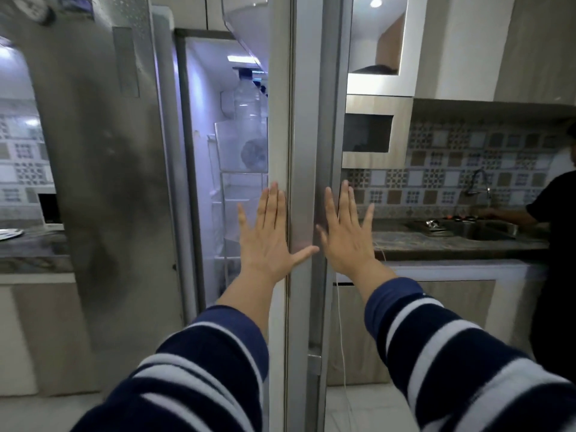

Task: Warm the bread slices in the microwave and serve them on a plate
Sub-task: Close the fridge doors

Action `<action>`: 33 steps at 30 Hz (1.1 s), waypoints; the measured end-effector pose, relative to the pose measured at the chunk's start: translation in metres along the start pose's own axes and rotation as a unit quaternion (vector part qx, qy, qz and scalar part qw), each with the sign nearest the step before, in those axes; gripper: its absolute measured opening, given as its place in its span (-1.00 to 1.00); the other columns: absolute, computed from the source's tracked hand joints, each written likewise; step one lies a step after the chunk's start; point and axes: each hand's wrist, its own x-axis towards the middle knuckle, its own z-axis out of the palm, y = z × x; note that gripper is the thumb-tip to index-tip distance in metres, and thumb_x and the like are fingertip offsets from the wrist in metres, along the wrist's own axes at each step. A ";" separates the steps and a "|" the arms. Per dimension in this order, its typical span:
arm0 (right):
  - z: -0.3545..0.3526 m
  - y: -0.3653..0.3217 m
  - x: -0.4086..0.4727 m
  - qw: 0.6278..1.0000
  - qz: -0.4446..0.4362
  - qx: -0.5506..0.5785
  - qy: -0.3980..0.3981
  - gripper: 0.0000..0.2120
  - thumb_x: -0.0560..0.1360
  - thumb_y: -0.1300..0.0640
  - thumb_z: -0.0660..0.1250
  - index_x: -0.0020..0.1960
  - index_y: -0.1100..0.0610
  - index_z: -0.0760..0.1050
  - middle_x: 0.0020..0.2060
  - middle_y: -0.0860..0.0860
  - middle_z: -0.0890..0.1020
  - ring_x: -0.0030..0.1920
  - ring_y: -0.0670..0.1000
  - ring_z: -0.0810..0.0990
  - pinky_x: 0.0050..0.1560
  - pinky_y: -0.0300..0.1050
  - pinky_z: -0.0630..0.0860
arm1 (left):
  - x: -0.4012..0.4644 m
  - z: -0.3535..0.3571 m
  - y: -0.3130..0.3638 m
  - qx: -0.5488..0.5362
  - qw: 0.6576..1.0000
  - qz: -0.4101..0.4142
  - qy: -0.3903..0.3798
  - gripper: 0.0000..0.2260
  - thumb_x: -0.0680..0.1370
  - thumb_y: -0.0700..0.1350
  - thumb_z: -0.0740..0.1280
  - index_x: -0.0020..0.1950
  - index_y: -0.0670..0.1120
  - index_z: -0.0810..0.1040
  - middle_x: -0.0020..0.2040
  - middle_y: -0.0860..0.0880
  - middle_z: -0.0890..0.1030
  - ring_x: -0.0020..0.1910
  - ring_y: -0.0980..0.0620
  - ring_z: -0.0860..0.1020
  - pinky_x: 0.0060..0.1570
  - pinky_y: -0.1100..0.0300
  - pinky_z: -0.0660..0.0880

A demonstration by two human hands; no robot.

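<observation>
Striped sleeves [199,363] fill the bottom of my view, both arms stretched forward. My left hand [268,241] is flat, fingers [276,207] straight and spread, palm toward the edge of the fridge door [307,151], which I see nearly edge-on; the thumb reaches across the door's edge. My right hand [346,241] is flat too, fingers straight and fanned, laid against the door's steel outer face. Neither hand curls round anything.

Left of the door, the fridge [205,151] is lit inside. I see wire shelves [240,194] and a large clear water bottle [251,120] with a blue cap up high. Further left stands the other steel door [103,182], closed, with magnets near its top.

Bread slices I cannot find anywhere in view. A plate [11,233] sits on the bench [31,247] at far left. Right of the door, a wood-framed dark niche [367,137] is set in the wall; whether it holds the microwave I cannot tell.

At far right, a second person in a dark shirt [558,229] stands at the sink [486,229], below a tap [478,182] and a patterned tile wall [452,169]. A thin white cord [341,338] hangs down beside the door.
</observation>
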 end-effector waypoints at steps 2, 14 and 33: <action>0.010 -0.022 0.006 1.000 0.008 -0.001 0.018 -0.24 0.62 -0.11 0.04 0.50 0.02 -0.47 0.49 0.13 -0.41 0.51 0.10 -0.38 0.41 0.25 -0.40 | 0.001 0.004 -0.023 0.011 1.000 0.000 0.008 0.08 0.36 0.56 -0.07 0.46 -0.16 -0.51 0.47 -0.11 -0.51 0.48 -0.07 -0.45 0.39 -0.27 -0.39; 0.058 -0.121 0.059 0.998 -0.049 0.009 0.029 -0.03 0.54 -0.23 0.15 0.44 0.07 -0.59 0.50 0.06 -0.40 0.54 0.07 -0.31 0.45 0.27 -0.29 | 0.017 0.038 -0.145 0.065 0.998 0.009 0.027 -0.11 0.52 0.37 0.03 0.45 -0.05 -0.53 0.47 -0.10 -0.51 0.49 -0.07 -0.42 0.37 -0.27 -0.38; 0.211 -0.239 0.203 0.988 -0.085 0.068 0.107 0.02 0.39 -0.17 0.33 0.58 0.13 -0.22 0.56 0.14 -0.21 0.55 0.19 -0.22 0.46 0.36 -0.16 | 0.123 0.163 -0.299 0.164 0.978 -0.128 -0.015 -0.11 0.52 0.40 -0.04 0.47 -0.15 -0.47 0.47 -0.12 -0.50 0.47 -0.09 -0.45 0.39 -0.29 -0.32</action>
